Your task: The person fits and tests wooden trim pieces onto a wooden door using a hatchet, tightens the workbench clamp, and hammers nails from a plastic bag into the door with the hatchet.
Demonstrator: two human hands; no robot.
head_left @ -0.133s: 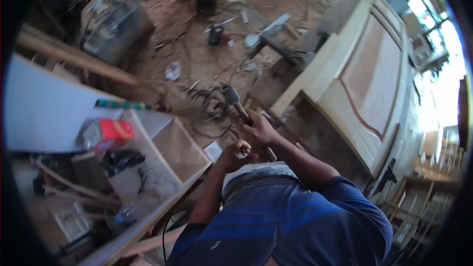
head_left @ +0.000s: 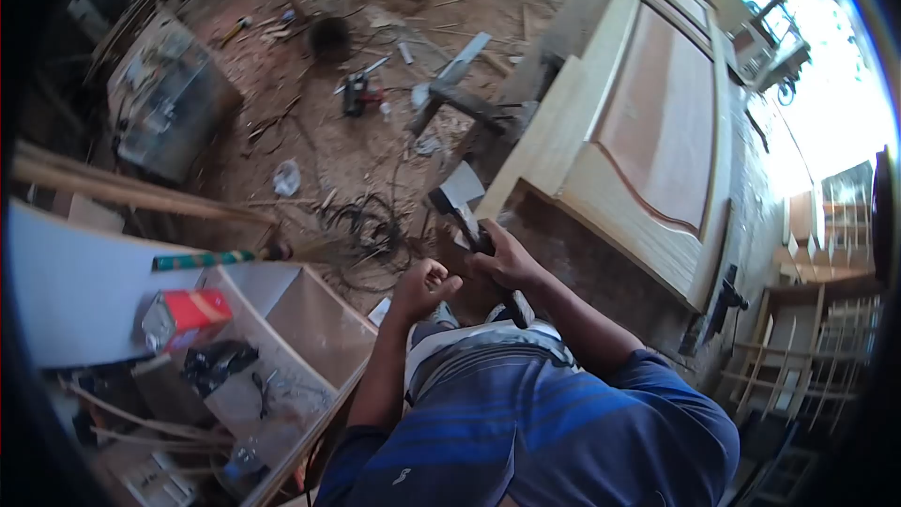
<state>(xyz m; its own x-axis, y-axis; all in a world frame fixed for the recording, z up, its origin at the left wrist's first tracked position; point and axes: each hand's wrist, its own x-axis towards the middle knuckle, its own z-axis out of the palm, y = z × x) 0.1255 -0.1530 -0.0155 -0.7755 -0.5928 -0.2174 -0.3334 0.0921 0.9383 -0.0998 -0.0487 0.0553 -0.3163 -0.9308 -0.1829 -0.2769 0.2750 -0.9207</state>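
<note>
My right hand (head_left: 508, 255) is wrapped round the wooden handle of a hatchet (head_left: 518, 308). Its head, with a dark poll and a pale, broad blade, points up and away from my body. Close beside it, in front of my waist, my left hand (head_left: 419, 291) is closed with the fingers curled in. Whatever those fingers hold, if anything, is too small or hidden to make out. The hands are apart from each other.
To the right lies a panelled wooden door (head_left: 648, 122) on a workbench. At left stands an open cabinet (head_left: 319, 319) with a red can (head_left: 192, 317) and a green-handled tool (head_left: 202, 260). Cables (head_left: 366, 225), a power tool (head_left: 357, 94) and wood scraps litter the floor.
The view has swung, so the door and floor items sit further left. The hatchet has turned in my right hand, and its pale blade now shows.
</note>
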